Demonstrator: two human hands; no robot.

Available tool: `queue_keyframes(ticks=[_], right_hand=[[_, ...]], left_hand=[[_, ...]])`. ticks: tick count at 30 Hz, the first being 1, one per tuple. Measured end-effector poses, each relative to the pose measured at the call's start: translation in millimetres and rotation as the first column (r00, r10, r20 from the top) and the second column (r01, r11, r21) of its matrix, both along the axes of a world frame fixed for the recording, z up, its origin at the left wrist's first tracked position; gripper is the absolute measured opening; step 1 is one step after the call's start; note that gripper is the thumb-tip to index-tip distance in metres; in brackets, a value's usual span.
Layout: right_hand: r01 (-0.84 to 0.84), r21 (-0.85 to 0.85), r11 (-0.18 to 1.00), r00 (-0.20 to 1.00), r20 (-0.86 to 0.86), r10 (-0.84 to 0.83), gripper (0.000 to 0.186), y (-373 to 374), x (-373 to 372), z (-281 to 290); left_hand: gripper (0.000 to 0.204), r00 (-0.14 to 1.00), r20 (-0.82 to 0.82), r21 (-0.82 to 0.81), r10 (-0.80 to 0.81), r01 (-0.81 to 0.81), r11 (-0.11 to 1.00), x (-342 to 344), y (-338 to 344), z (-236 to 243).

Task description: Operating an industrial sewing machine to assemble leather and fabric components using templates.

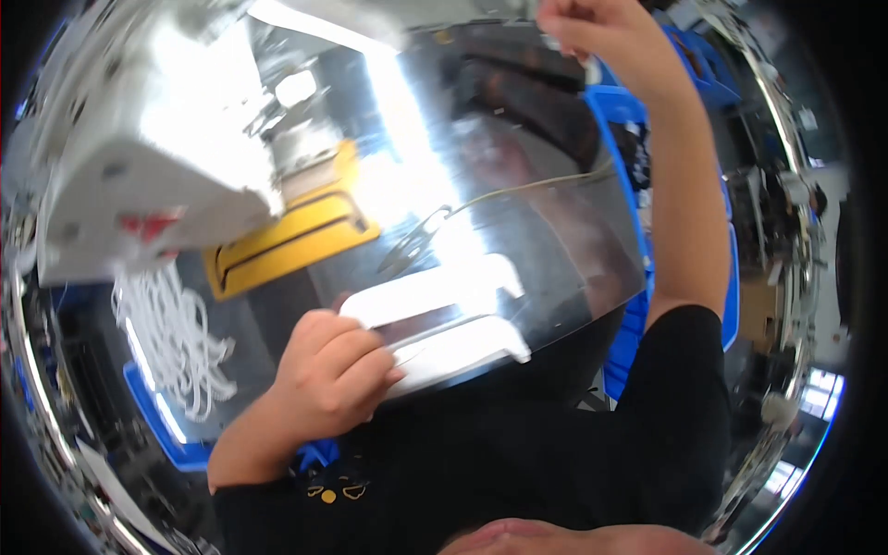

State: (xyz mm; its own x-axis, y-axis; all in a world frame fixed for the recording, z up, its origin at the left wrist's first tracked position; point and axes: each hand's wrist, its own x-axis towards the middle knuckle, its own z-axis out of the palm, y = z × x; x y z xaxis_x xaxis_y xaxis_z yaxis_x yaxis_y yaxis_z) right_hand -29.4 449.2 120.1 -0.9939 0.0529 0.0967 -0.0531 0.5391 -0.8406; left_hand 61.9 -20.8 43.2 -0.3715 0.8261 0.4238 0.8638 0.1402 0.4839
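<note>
My left hand point(335, 375) is closed on the left end of a flat white slotted plate point(462, 351), its fingers curled over the edge. The plate lies at the table's near edge, glossy, with a long bent slot across it. Far off at the upper right, my right hand point(597, 32) is raised with fingers pinched together; a small pale bit shows below them, too blurred to name. A pair of thread snips point(416, 242) lies beyond the white plate, with a thin cord point(527, 188) running from it toward the right edge.
A white sewing machine point(176, 139) fills the left side, and a yellow slotted plate point(296, 242) lies under its head. Looped white strips point(176, 342) hang at the left edge. Blue bins point(632, 324) stand along the right, and another blue bin point(153, 407) sits lower left.
</note>
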Motion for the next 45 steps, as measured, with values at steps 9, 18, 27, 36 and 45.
queue_keyframes(ticks=[9, 18, 27, 36, 45], right_hand=[[0.527, 0.58, 0.621, 0.85, -0.36, -0.385, 0.021, 192.8, -100.1, -164.4], [0.626, 0.584, 0.516, 0.774, -0.388, -0.5, 0.02, 168.8, -82.9, -217.5], [0.505, 0.715, 0.484, 0.83, -0.248, -0.5, 0.033, 165.9, -84.7, -221.0], [0.512, 0.703, 0.494, 0.83, -0.256, -0.495, 0.034, 166.2, -85.4, -219.9], [0.624, 0.535, 0.569, 0.771, -0.307, -0.558, 0.039, 175.9, -89.2, -226.3]], left_hand=[[0.026, 0.998, 0.054, 0.081, -0.043, 0.039, 0.996, -11.6, -11.2, -12.5], [0.042, 0.985, 0.17, 0.101, 0.02, -0.037, 0.994, -16.6, -12.7, -14.3], [0.038, 0.982, 0.191, 0.113, -0.006, -0.016, 0.994, -21.1, -13.8, -17.4], [0.034, 0.982, 0.186, 0.116, -0.015, -0.006, 0.993, -22.3, -14.2, -19.1], [0.033, 0.982, 0.188, 0.124, -0.035, 0.012, 0.992, -23.6, -14.6, -22.1]])
